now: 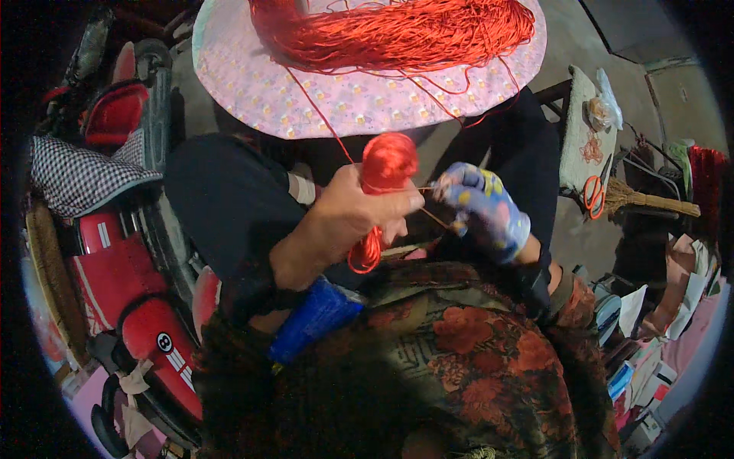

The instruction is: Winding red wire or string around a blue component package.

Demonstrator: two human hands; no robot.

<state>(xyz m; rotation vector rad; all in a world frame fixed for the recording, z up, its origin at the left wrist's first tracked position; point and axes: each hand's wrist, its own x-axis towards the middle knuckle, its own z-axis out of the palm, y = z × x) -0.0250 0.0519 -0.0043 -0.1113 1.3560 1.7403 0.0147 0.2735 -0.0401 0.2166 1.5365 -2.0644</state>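
Note:
My bare left hand (340, 213) is wrapped around the narrow middle of a red cord bundle (390, 159). A rounded end bulges above the fist, and loops show below it. My right hand (485, 206), in a blue patterned glove, is bent and slightly blurred just to the right. Between the two hands stretch thin tan strands, apparently a rubber band (434, 216), pulled out from the bundle by the right fingers. One red strand runs up from the left hand to a large skein of red cord (405, 37) on the round, pink-patterned tabletop (252, 99).
On the right, a padded stool (575, 145) bears small bands and a plastic bag; orange-handled scissors (594, 195) and a straw broom (650, 200) are beside it. A red vehicle (153, 336) stands close on the left. Something blue (315, 317) lies by my left forearm.

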